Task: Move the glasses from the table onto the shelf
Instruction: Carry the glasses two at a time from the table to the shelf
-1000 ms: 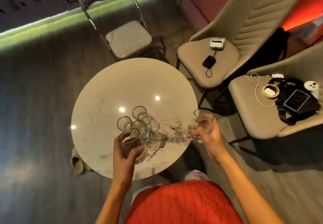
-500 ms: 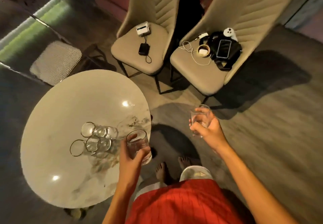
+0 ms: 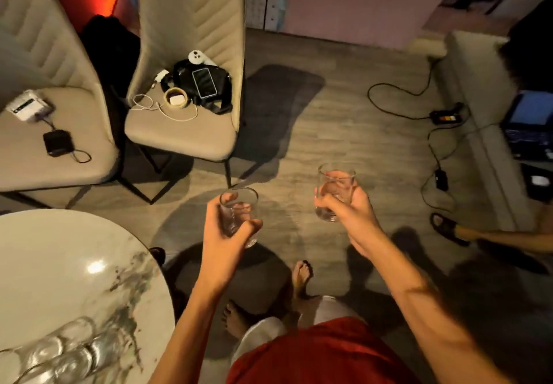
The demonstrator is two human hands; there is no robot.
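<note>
My left hand (image 3: 223,238) grips a clear glass tumbler (image 3: 239,214), held upright over the floor, off the table's right edge. My right hand (image 3: 351,216) grips a second clear tumbler (image 3: 335,193), also upright and a little higher, further right. Three more glasses (image 3: 62,353) stand blurred on the round white marble table (image 3: 54,264) at the lower left. No shelf is in view.
Two beige chairs stand at upper left: one (image 3: 179,132) carries a black bag, phone, tape and cable, the other (image 3: 45,150) a white device and black box. Black cables (image 3: 431,138) and a power strip cross the floor at right. Another person's sandalled foot (image 3: 449,228) is at right.
I have turned right, away from the table, carrying both glasses. The table slid to the lower left of the view and the open floor now lies ahead.
</note>
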